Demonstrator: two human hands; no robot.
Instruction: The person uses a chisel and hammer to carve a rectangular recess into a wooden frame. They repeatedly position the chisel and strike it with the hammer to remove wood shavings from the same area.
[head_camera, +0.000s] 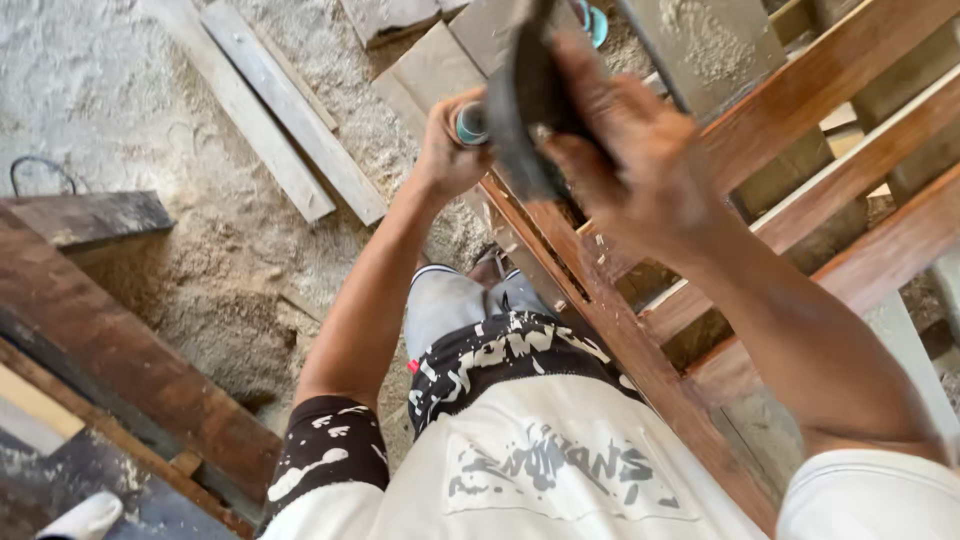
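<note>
Both hands are clamped on one dark power tool (525, 110), prob. a sander or grinder, can't tell which. Right hand (640, 150) is wrapped over the tool's black body from above, fingers spread and gripping tight. Left hand (450, 150) is closed round the side handle (470, 123), which has a teal end. Hands sit close together, w/ the tool between them.

The tool rests on the near rail of a reddish wooden frame (610, 330). That frame is the landmark here. The tool is at the frame's far end, touching the wood or just above it; the contact spot is hidden by the tool.

To do this well, I think: keep the tool flat on the rail, push light and even, go along the grain, and don't stop in one spot or it digs a dip. Keep both hands tight.

Left of the frame, the ground is thick w/ sawdust (130, 100). Two pale planks (290, 130) lie on it, well apart from the frame. Further left, near the pic's edge, is a dark board (120, 360). The person's grey shorts (450, 305) are just beside the frame's near rail.
</note>
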